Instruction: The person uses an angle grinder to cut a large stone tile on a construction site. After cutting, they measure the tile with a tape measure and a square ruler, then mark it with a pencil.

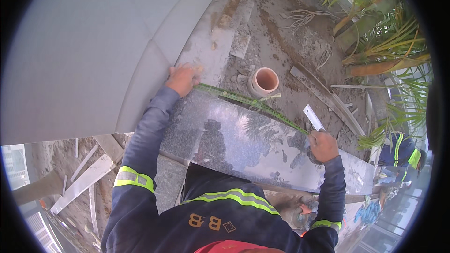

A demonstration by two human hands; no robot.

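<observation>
1. The left hand (182, 80) had its fingers bent close together on the upper end of a green measuring tape (234, 96); their exact grip was too small to tell.
2. The right hand (324, 146) had its fingers curled shut around the tape's other end.
3. The tape stretched between both sets of fingers, slanting down toward the right ones.
4. A pale metal ruler (313, 117) jutted up from just beside the right fingers; whether they gripped it, I could not tell.
5. Below the tape, between the hands, lay a glossy grey stone slab (187, 124).
6. Just beyond the tape, between the fingers, stood an open-topped pipe (266, 80).
7. Left of the left fingers rose a large pale panel (89, 56).
8. Well beyond the right fingers were palm fronds (375, 61) and, farther right, another person (398, 157).
</observation>
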